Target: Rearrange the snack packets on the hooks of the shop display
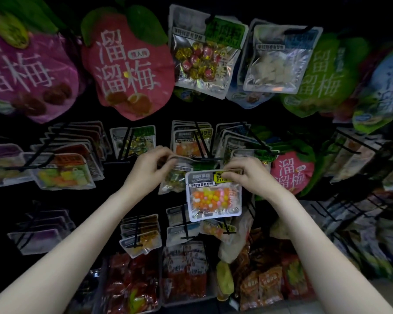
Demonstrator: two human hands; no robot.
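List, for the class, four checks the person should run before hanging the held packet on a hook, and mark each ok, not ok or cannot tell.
1. Right hand grips the candy packet at its top edge: ok.
2. Left hand holds the other packet behind it: ok.
3. Candy packet's hang hole is uncovered, near its top edge: ok.
4. Hole is lined up with the black hook just above: cannot tell.
5. Hook has room for another packet: cannot tell.

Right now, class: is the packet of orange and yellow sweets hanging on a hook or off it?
Cannot tell. The right hand pinches the packet's top corner beside a hook.
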